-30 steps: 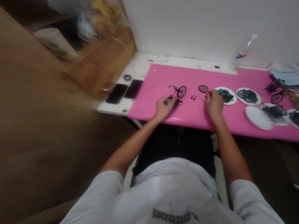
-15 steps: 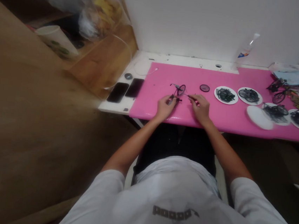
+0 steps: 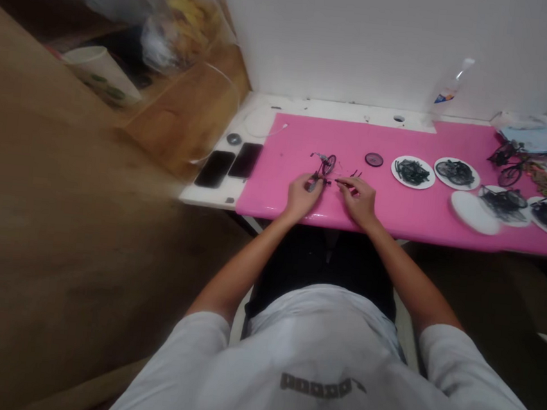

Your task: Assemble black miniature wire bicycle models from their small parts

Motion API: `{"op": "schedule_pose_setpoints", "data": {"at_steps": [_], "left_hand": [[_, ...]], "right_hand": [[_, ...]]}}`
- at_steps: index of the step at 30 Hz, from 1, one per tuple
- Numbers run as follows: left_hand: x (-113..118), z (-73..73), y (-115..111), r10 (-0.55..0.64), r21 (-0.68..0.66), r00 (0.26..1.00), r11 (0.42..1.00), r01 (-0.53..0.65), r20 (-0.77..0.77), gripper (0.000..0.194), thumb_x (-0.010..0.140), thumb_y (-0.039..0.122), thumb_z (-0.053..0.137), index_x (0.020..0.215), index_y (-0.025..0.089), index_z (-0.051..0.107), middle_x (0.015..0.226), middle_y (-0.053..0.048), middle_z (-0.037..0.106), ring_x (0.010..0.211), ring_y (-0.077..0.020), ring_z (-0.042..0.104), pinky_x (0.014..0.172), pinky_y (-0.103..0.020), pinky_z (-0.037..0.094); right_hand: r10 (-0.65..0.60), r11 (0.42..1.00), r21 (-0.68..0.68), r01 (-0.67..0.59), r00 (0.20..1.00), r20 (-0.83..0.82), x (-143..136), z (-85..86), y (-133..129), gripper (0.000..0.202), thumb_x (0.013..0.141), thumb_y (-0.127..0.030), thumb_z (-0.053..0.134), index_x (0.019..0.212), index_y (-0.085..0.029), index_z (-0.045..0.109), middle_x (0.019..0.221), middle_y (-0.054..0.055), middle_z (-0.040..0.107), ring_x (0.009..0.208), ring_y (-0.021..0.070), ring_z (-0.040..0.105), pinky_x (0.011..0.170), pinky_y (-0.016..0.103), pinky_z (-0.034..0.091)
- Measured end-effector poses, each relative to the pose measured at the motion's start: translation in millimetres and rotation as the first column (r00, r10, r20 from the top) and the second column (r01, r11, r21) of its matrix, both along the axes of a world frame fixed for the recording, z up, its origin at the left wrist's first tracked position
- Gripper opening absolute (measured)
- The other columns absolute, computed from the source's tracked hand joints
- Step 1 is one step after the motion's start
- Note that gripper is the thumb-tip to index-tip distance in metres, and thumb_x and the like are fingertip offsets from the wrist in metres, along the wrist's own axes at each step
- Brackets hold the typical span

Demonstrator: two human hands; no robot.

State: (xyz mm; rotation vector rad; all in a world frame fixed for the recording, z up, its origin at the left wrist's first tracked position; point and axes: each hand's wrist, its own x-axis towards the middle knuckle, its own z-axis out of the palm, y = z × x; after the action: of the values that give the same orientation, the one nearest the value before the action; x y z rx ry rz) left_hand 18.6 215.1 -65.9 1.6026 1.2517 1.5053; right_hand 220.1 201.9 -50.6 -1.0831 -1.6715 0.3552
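Observation:
A small model bicycle [image 3: 328,165] with one wheel fitted is held over the pink mat [image 3: 304,137]. My left hand [image 3: 303,195] pinches its frame at the lower end, the fingers partly covering it. Just to the right, my right hand [image 3: 358,200] has its fingers closed on a small dark part [image 3: 342,182], whose tip points at the bicycle. Some tiny dark pieces [image 3: 356,174] show just beyond the right fingers. A loose black wheel [image 3: 374,159] lies flat behind my right hand.
White plates of black parts, such as the nearest plate [image 3: 393,171], stand at the right, with another bicycle [image 3: 511,170] behind them. Two phones [image 3: 214,169] lie at the left edge. A clear bottle [image 3: 451,90] stands at the back; a wooden box [image 3: 185,119] is at the left.
My right hand has moved slightly left, closer to my left hand and the bicycle. Tiny dark pieces now show beyond its fingers. My left hand holds the bicycle as before.

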Motion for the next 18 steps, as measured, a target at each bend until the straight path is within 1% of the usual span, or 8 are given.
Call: {"op": "schedule_pose_setpoints", "data": {"at_steps": [2,5,8,11,15,18], "left_hand": [[-0.3,1.0,-0.9,0.0,0.016,1.0,1.0,0.001,-0.031,0.027,0.098,0.037,0.073,0.115,0.02,0.085,0.113,-0.011,0.085,0.091,-0.0215,0.075,0.089,-0.036,0.06],[-0.7,2.0,-2.7,-0.003,0.058,0.997,0.998,0.008,-0.078,0.025,0.099,0.037,0.073,0.114,0.023,0.086,0.116,-0.01,0.085,0.099,-0.0237,0.077,0.096,-0.039,0.059],[-0.8,2.5,-4.4,-0.019,0.08,0.994,0.996,0.028,-0.107,0.022,0.1,0.037,0.072,0.111,0.025,0.087,0.114,-0.01,0.086,0.103,-0.0257,0.078,0.101,-0.043,0.058],[-1.0,3.1,-5.6,-0.027,0.083,0.993,0.996,0.037,-0.111,0.02,0.1,0.037,0.071,0.107,0.026,0.087,0.112,-0.009,0.085,0.103,-0.0262,0.078,0.103,-0.044,0.058],[-1.3,3.8,-6.0,-0.042,0.077,0.995,0.996,0.048,-0.089,0.02,0.1,0.038,0.072,0.107,0.026,0.087,0.114,-0.009,0.085,0.106,-0.0262,0.078,0.105,-0.043,0.058],[-1.5,4.0,-6.2,-0.039,0.081,0.994,0.996,0.047,-0.098,0.021,0.1,0.038,0.071,0.107,0.026,0.087,0.113,-0.009,0.085,0.105,-0.0257,0.078,0.105,-0.043,0.058]], "right_hand": [[0.014,1.0,-0.003,-0.014,1.0,0.021,-0.5,0.3,-1.3,0.02,0.104,-0.039,0.073,0.108,-0.025,0.086,0.109,0.009,0.086,0.094,0.0229,0.077,0.076,0.037,0.063],[0.046,0.999,0.025,-0.047,0.999,0.027,-0.6,-0.1,-2.4,0.019,0.104,-0.041,0.075,0.109,-0.027,0.087,0.109,0.008,0.086,0.096,0.0237,0.078,0.081,0.039,0.065],[0.037,0.998,0.041,-0.038,0.999,0.02,-0.1,-1.1,-2.1,0.021,0.105,-0.043,0.074,0.11,-0.028,0.087,0.108,0.008,0.086,0.095,0.024,0.078,0.081,0.04,0.066],[0.01,1.0,0.017,-0.01,0.999,0.032,0.0,-1.8,-1.7,0.024,0.106,-0.046,0.072,0.109,-0.028,0.087,0.109,0.008,0.086,0.096,0.0245,0.078,0.082,0.041,0.066],[0.038,0.999,0.009,-0.039,0.998,0.04,-0.8,-2.3,-2.3,0.025,0.106,-0.048,0.071,0.11,-0.029,0.087,0.109,0.007,0.087,0.096,0.0244,0.078,0.083,0.041,0.067],[0.043,0.998,0.033,-0.045,0.998,0.037,-1.5,-2.0,-3.1,0.026,0.107,-0.048,0.07,0.11,-0.029,0.087,0.108,0.007,0.086,0.095,0.0241,0.078,0.082,0.041,0.066]]}}
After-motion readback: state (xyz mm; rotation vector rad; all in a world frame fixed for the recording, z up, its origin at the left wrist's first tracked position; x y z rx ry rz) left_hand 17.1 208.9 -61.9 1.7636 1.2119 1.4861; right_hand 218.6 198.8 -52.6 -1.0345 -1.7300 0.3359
